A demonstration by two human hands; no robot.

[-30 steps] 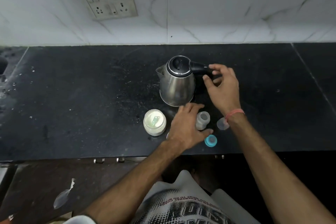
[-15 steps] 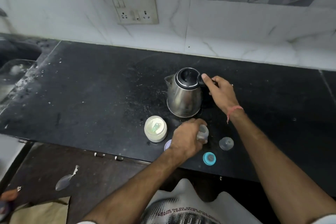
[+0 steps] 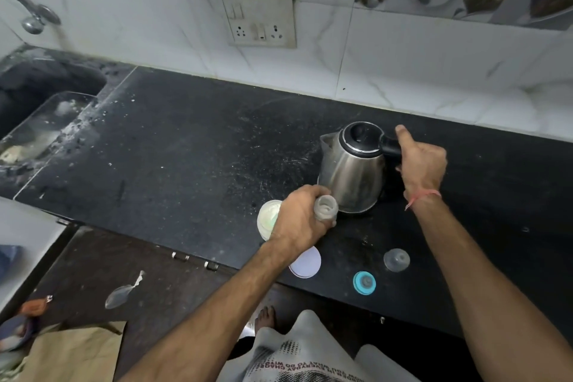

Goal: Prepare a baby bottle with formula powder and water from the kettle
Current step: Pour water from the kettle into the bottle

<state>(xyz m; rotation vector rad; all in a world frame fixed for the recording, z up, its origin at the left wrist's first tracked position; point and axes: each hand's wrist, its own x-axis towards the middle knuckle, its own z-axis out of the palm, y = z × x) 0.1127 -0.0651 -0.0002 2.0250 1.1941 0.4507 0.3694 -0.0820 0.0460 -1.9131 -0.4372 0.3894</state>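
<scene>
Now we hold the open bottle (image 3: 325,209) in our left hand (image 3: 299,223) beside the kettle (image 3: 352,170), ready for water. Our right hand (image 3: 421,164) grips the handle (image 3: 391,147) on the counter (image 3: 186,149), thumb up, likely to lift and pour.

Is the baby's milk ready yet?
Not yet. The bottle is open and in the left hand, the right hand grips the kettle handle. Its blue ring and clear cap still lie on the counter. Pouring and closing remain.
</scene>
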